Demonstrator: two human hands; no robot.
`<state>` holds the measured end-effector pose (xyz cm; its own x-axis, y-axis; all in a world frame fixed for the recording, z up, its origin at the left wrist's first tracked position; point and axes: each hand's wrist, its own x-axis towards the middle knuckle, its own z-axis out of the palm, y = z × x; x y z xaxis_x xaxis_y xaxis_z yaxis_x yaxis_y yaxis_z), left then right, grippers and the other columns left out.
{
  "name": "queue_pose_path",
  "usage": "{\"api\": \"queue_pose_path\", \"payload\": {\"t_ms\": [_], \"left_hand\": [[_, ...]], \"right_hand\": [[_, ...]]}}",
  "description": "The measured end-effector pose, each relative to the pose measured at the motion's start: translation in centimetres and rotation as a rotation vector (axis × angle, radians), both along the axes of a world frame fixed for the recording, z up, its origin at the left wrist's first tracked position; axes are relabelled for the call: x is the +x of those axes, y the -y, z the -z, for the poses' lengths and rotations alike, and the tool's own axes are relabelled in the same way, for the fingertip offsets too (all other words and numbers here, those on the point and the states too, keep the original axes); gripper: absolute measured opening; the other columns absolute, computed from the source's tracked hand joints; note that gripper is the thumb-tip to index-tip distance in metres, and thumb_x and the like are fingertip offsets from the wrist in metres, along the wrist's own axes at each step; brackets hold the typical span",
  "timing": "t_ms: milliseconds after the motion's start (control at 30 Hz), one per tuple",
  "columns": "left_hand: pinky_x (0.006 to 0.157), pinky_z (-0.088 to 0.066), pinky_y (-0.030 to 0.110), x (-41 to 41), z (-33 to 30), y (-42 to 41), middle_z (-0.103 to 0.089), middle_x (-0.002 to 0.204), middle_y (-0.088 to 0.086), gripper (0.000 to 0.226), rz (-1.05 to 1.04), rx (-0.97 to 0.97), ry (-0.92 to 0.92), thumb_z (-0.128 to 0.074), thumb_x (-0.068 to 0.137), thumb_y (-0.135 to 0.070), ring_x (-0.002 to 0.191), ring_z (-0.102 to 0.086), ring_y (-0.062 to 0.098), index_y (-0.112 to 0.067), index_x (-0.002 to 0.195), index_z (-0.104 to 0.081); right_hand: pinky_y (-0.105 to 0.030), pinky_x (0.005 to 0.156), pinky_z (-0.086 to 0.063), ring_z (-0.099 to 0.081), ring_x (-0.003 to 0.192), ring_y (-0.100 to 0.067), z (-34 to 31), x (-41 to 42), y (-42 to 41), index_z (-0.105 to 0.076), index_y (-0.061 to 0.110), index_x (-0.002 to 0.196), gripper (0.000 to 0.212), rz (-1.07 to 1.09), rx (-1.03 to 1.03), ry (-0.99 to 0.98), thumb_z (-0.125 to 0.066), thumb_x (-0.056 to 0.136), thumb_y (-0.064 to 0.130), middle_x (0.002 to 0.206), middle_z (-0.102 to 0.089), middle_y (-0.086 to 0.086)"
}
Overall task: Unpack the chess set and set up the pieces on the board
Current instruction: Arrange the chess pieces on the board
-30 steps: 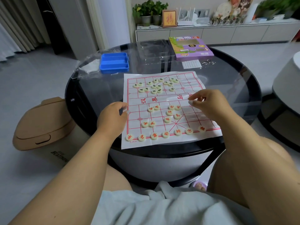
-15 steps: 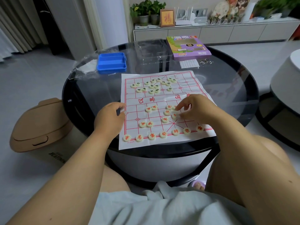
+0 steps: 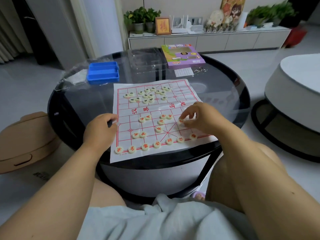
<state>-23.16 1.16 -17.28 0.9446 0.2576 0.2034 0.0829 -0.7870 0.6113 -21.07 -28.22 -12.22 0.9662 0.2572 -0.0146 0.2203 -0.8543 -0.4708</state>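
At the bench's (image 3: 230,94) near edge lies the paper board (image 3: 156,108), its front margin overhanging the rim. A row of red-marked pieces (image 3: 156,144) runs along the board's nearest line, with more red pieces scattered just behind. The left hand (image 3: 99,130) rests curled on the board's left margin; whether it holds anything cannot be told. The right hand (image 3: 200,117) pinches one red piece (image 3: 180,121) between thumb and fingers, over the right half of the board. Black-marked pieces (image 3: 149,95) cluster loosely on the board's far half. Toward the far edge sit a blue tray (image 3: 103,72) at left and a purple box (image 3: 183,56) at right.
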Motion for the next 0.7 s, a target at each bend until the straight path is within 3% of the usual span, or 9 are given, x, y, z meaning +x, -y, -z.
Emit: {"api": "queue_pose_path", "payload": {"t_ms": [233, 367, 467, 700], "left_hand": [[0.055, -0.034, 0.013, -0.2, 0.0, 0.4, -0.062, 0.116, 0.001, 0.024, 0.035, 0.089, 0.012, -0.052, 0.097, -0.019, 0.088, -0.051, 0.009, -0.014, 0.118, -0.063], [0.058, -0.041, 0.019, -0.1, -0.1, 0.4, -0.062, 0.118, 0.003, 0.026, 0.033, 0.094, -0.003, -0.052, 0.097, -0.020, 0.089, -0.054, 0.011, -0.014, 0.120, -0.062], [0.056, -0.038, 0.017, -0.3, -0.2, 0.4, -0.061, 0.119, 0.003, 0.026, 0.034, 0.095, -0.013, -0.052, 0.097, -0.019, 0.089, -0.053, 0.011, -0.013, 0.120, -0.062], [0.055, -0.035, 0.015, -0.5, -0.3, 0.6, -0.061, 0.122, 0.004, 0.027, 0.018, 0.083, -0.025, -0.051, 0.098, -0.019, 0.090, -0.052, 0.011, -0.013, 0.122, -0.060]], "right_hand": [[-0.035, 0.080, -0.041, -0.051, 0.083, -0.014, 0.1, -1.4, 4.1, -0.066, 0.041, 0.088, 0.011, 0.044, 0.002, 0.027, -0.072, 0.078, 0.041, 0.083, -0.051, 0.014], [-0.027, 0.070, -0.041, -0.052, 0.081, -0.013, 0.4, -2.0, 5.7, -0.065, 0.043, 0.087, 0.012, 0.031, -0.007, -0.004, -0.071, 0.081, 0.035, 0.087, -0.052, 0.012], [-0.023, 0.066, -0.039, -0.053, 0.082, -0.013, 0.7, -2.1, 6.2, -0.067, 0.044, 0.087, 0.013, 0.029, -0.016, -0.013, -0.071, 0.080, 0.033, 0.090, -0.054, 0.011], [-0.031, 0.083, -0.045, -0.052, 0.089, -0.013, 1.0, -2.7, 6.5, -0.071, 0.041, 0.093, 0.016, 0.020, -0.055, -0.059, -0.074, 0.078, 0.037, 0.094, -0.054, 0.012]]}}
